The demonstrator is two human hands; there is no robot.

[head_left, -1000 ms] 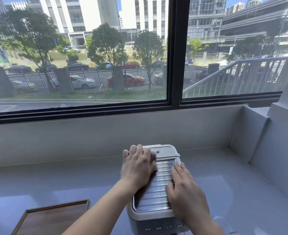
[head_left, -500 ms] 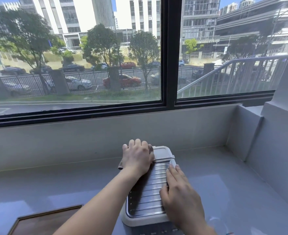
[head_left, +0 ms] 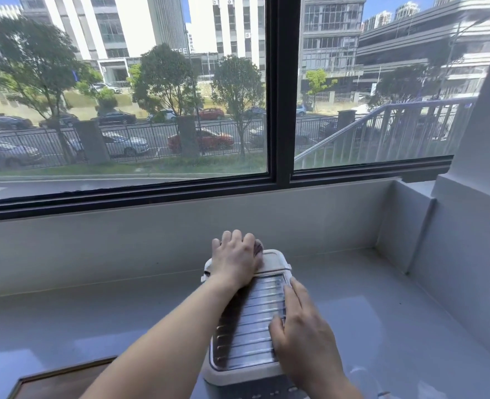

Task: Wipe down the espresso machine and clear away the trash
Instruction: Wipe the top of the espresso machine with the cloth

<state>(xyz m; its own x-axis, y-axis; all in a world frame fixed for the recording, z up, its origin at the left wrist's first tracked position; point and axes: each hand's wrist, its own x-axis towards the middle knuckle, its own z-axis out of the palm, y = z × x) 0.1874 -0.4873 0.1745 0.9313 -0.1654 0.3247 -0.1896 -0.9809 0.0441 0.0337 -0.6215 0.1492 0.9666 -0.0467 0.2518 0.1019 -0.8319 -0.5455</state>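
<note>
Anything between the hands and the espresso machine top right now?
Nothing visible. Left hand rests on the rear lid of the espresso machine, a small dark scrap showing at its fingers; right hand lies on the ribbed top's right edge.

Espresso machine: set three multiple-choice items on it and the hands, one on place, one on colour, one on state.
1. Where does the left hand lie?
A. on the far end of the espresso machine
B. on the window glass
C. on the wooden tray

2. What colour is the rim round the machine's ribbed top?
A. red
B. white
C. black

3. How does the right hand lie?
A. clenched in the air
B. round a cup
C. fingers flat on the ribbed top

Key: 1 A, it covers the far end of the top. 2 B, the rim by the near edge shows white. 3 C, its straight fingers rest on the ribs.
</note>
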